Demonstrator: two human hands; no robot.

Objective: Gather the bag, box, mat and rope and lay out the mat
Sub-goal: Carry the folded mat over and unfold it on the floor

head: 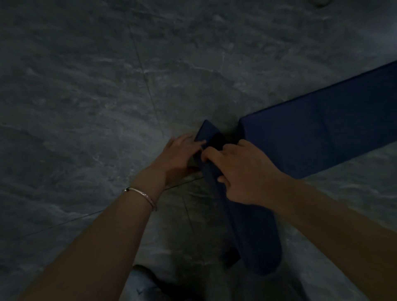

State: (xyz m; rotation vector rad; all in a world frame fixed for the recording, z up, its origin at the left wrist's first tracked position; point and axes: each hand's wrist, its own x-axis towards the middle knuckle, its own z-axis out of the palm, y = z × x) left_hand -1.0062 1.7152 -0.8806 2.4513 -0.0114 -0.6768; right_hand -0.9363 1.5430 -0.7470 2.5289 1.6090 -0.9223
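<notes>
A dark blue folding mat point(322, 137) lies partly spread on the grey floor at the right, one flat panel running to the right edge. A still-folded section of the same mat stands up on edge in front of me, reaching down toward the lower centre. My left hand point(180, 156) presses flat against the left face of that folded section near its top. My right hand point(242, 171) grips its upper edge from the right, fingers curled over it. No bag, box or rope is in view. The scene is dim.
Grey marbled floor tiles point(96, 107) with thin seams fill the left and top. A silver bracelet point(141, 195) circles my left wrist. My knee in light fabric point(144, 281) shows at the bottom centre. A pale object point(320, 2) peeks in at the top right.
</notes>
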